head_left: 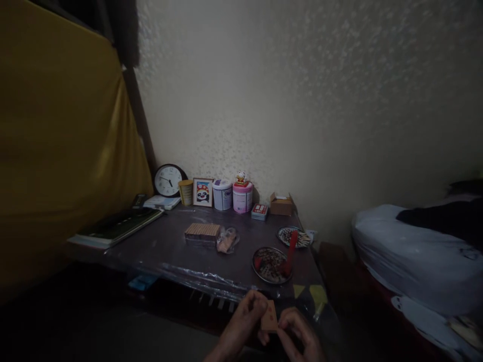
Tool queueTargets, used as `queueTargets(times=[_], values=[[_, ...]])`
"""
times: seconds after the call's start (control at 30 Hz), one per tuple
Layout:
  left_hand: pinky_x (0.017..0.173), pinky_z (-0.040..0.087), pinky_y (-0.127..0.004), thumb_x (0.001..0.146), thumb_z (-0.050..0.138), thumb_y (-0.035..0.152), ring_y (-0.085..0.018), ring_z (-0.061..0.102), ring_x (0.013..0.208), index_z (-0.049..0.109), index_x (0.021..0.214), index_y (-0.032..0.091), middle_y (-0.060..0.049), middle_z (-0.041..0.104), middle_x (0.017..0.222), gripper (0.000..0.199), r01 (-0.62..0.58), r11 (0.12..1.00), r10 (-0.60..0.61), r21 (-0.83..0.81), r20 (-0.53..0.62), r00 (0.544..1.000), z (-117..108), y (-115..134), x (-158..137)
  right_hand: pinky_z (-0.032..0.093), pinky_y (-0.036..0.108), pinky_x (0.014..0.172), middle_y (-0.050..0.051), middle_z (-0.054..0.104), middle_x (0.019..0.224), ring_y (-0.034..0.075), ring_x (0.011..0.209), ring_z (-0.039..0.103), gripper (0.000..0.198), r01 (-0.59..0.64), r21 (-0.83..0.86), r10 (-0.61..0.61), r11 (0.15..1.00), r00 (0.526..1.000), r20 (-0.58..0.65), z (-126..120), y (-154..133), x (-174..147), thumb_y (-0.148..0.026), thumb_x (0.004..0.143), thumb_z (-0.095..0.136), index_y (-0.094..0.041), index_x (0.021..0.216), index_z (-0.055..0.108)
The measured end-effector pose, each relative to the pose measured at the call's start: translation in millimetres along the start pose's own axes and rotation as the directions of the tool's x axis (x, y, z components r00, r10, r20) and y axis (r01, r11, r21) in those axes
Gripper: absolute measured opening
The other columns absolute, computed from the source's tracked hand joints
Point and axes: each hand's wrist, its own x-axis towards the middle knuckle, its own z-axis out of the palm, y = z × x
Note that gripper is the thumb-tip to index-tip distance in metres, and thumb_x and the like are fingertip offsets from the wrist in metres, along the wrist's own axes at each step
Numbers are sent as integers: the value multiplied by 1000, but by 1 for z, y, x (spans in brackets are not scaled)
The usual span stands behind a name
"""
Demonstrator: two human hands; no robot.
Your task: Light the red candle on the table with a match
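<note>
Holding small box, matchstick-filled plates beyond

This is a room in a home, most likely a bedroom. A low table covered in clear plastic stands against a textured wall, carrying a clock, a framed cartoon picture, two tins and some books. A bed with pale bedding lies at the right, and a yellow curtain hangs at the left.
</note>
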Motion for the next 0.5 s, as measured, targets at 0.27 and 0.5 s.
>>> queueTargets(times=[0.27, 0.5], values=[[32, 32, -17, 62, 64, 60, -7, 48, 31, 43, 78, 22, 9, 53, 52, 46, -10, 1000, 9, -16, -26, 1000, 2, -3, 2, 48, 21, 62, 0, 55, 71, 16, 67, 57, 15, 35, -3, -35, 999, 999, -27, 0, 1, 3, -29, 81, 56, -23, 68, 52], [32, 32, -19, 63, 63, 60, -5, 42, 32, 46, 72, 21, 9, 49, 57, 44, -71, 997, 74, 36, -98, 992, 5, -2, 3, 49, 21, 62, 0, 55, 71, 15, 66, 59, 14, 22, 24, -21, 999, 999, -33, 2, 7, 1, -28, 80, 57, -23, 68, 52]])
